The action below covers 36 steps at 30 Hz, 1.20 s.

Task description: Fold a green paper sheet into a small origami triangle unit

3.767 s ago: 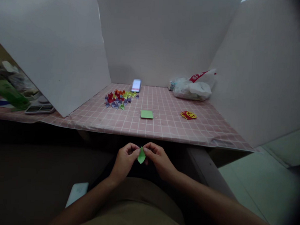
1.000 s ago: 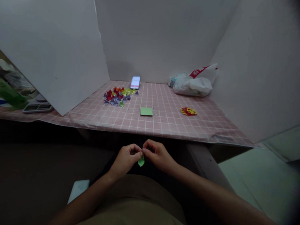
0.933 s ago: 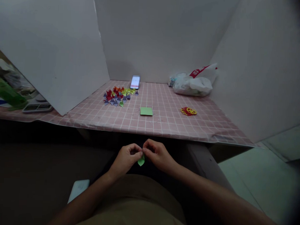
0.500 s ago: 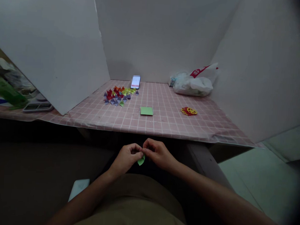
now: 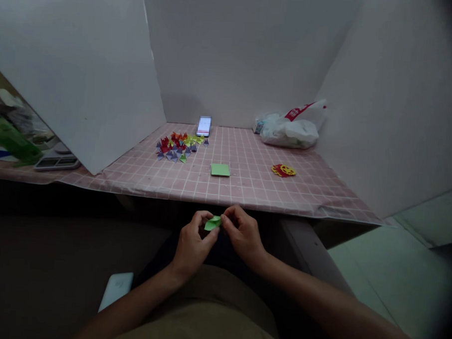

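A small piece of folded green paper point(image 5: 212, 223) is held between my two hands over my lap, just in front of the table edge. My left hand point(image 5: 196, 239) grips its left and lower side between thumb and fingers. The right end is pinched by the thumb and fingertips of my right hand point(image 5: 244, 236). On the table beyond lies a stack of square green paper point(image 5: 220, 170). To its left, several folded paper pieces point(image 5: 178, 146) in red, orange, yellow, purple and green sit in a cluster.
On the pink checked tablecloth point(image 5: 247, 188) are a lit phone point(image 5: 204, 126), a white plastic bag point(image 5: 291, 130) and red and yellow cutouts point(image 5: 283, 170). White panels point(image 5: 246, 55) wall in the table. A scale point(image 5: 57, 161) stands at far left; a white device point(image 5: 116, 289) lies by my left forearm.
The green paper has come up and turned, from hanging below my fingers to lying sideways between them. My left hand has opened out somewhat around it; my right hand has shifted slightly right.
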Each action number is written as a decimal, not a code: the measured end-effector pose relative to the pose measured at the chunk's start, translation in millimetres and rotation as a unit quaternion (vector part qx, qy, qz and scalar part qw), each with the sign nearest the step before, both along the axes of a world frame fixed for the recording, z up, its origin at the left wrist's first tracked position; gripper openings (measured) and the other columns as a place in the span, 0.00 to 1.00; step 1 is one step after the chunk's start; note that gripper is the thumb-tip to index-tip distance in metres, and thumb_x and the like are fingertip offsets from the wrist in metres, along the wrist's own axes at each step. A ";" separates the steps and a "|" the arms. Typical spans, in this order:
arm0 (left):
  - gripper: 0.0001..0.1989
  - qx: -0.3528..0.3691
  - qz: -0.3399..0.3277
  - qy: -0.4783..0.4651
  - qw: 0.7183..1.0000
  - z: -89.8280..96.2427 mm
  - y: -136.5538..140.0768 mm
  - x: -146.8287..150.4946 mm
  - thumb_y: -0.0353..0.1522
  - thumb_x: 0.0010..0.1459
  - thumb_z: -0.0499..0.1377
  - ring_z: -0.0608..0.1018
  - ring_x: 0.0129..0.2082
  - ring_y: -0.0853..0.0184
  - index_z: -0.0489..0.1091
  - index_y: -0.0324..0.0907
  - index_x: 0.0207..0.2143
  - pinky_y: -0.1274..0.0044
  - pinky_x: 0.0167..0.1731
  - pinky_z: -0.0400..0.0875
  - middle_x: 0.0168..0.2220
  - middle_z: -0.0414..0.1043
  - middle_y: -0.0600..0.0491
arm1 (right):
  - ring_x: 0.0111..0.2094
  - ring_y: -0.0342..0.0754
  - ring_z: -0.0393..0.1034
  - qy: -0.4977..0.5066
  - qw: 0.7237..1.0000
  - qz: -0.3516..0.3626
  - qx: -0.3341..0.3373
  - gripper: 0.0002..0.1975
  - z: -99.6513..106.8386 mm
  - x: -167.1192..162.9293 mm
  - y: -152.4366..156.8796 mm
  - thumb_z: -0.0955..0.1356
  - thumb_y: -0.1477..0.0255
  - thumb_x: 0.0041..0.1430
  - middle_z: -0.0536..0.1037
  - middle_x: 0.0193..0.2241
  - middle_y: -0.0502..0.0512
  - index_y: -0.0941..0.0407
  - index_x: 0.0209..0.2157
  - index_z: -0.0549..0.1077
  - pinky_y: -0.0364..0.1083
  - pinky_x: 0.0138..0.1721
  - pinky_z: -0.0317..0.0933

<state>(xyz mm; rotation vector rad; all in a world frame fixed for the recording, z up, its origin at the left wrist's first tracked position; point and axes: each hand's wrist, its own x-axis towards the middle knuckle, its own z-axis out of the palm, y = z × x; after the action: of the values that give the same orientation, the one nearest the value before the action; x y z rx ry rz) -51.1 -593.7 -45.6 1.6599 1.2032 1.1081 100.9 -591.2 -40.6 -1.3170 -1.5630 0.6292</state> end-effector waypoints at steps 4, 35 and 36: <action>0.09 0.006 0.007 -0.015 1.000 -3.6 1.9 -0.4 0.34 0.58 0.59 0.77 0.36 0.65 0.67 0.43 0.42 0.77 0.35 0.69 0.37 0.75 0.51 | 0.23 0.43 0.62 0.018 1.000 0.002 -0.012 0.07 -1.0 -1.3 -1.3 0.65 0.68 0.60 0.69 0.22 0.48 0.55 0.29 0.66 0.43 0.26 0.55; 0.04 0.069 0.002 -0.067 0.995 -12.4 12.8 -11.3 0.31 0.57 0.61 0.74 0.35 0.68 0.71 0.41 0.29 0.78 0.37 0.66 0.34 0.72 0.53 | 0.21 0.42 0.63 0.106 0.993 0.039 -0.023 0.07 -3.5 -1.6 -1.5 0.65 0.69 0.60 0.68 0.20 0.46 0.55 0.29 0.66 0.41 0.25 0.57; 0.04 0.073 0.005 -0.064 0.995 -12.0 12.8 -11.0 0.30 0.57 0.61 0.74 0.35 0.68 0.71 0.41 0.29 0.78 0.37 0.66 0.34 0.72 0.53 | 0.21 0.42 0.63 0.104 0.994 0.039 -0.022 0.07 -3.9 -1.7 -1.7 0.65 0.69 0.60 0.68 0.20 0.46 0.55 0.29 0.66 0.41 0.25 0.57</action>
<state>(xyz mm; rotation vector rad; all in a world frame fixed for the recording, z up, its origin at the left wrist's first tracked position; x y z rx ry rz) -62.1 -580.9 -57.6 1.6651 1.0720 1.3148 99.2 -592.8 -44.5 -1.1853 -1.4426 0.8271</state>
